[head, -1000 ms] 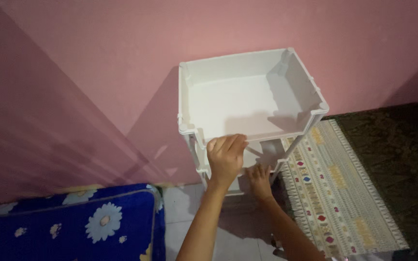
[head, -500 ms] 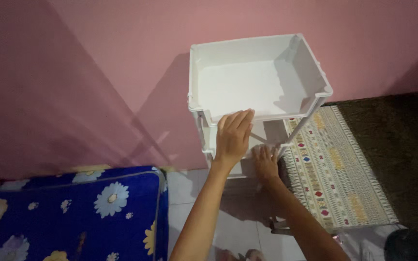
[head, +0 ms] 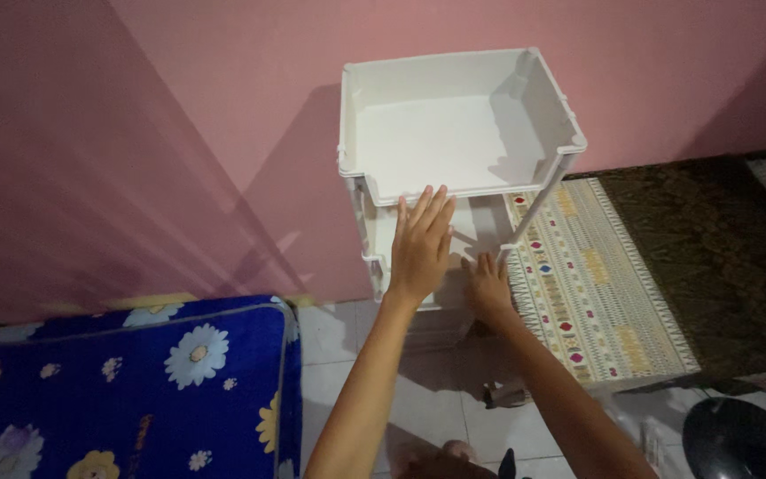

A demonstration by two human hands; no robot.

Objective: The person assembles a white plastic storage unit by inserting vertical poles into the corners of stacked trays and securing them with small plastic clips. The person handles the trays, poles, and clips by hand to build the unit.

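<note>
- The white plastic tiered rack (head: 454,133) stands on the tiled floor (head: 441,408) against the pink wall (head: 179,115), its open top tray facing up and lower shelves showing beneath it.
- The left hand (head: 418,244) is raised in front of the rack, back of the hand toward the camera, fingers (head: 432,206) straight and only slightly spread.
- Its fingertips reach the front lip of the top tray and seem to rest on it; the hand is flat and open, gripping nothing.
- The right hand (head: 488,288) sits lower, near a lower shelf just beside the rack's right front leg.
- Its fingers (head: 482,264) are extended and a little fanned, pointing into the shelf opening; they appear to press on the shelf edge, though the shadow there makes the contact hard to tell. Nothing is closed in this hand either.
- Both forearms rise from the bottom edge of the view, the left one to the left of the right.
- A blue mattress with a flower print (head: 126,381) lies on the floor to the left, well apart from the rack.
- A patterned woven mat (head: 596,284) lies just right of the rack, with a dark carpet (head: 720,257) beyond it.
- A dark round object (head: 742,439) shows in the lower right corner; what it is cannot be told.
</note>
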